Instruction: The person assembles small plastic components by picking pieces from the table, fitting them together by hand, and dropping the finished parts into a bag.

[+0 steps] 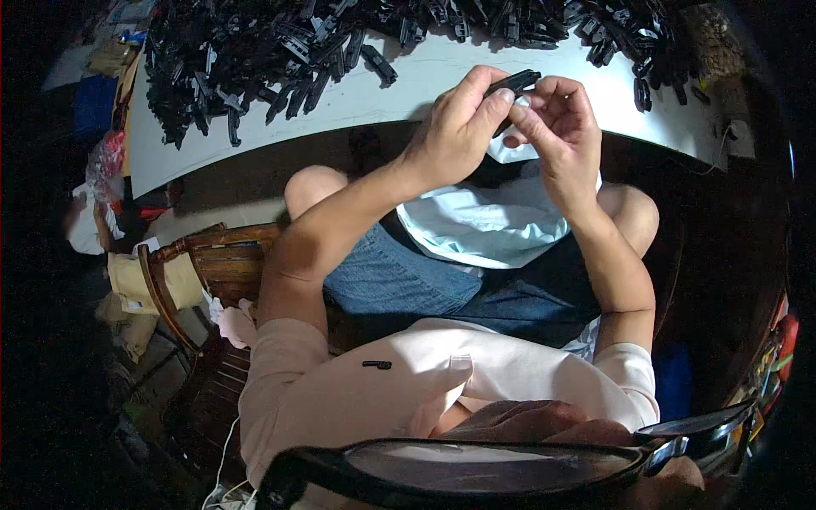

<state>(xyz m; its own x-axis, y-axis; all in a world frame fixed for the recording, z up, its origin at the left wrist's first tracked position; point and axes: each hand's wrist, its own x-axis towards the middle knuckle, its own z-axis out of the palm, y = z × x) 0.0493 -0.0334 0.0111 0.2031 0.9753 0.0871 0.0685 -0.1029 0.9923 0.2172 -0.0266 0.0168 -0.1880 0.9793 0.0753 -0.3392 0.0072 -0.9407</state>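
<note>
My left hand is closed on a long, narrow black plastic part, raised just past the near edge of the table. The thumb lies along the near side of that part. Close against it is my right hand, its fingers curled and its thumb tip reaching the part's lower right side. Whatever may sit between the right thumb and fingers is too small and covered to make out. Beneath both hands, a pale white-green sheet or bag lies across my lap.
A big heap of similar black plastic parts covers the far side of the white table, with more parts at the right. To my left stands a wooden chair. A tan package is beside it.
</note>
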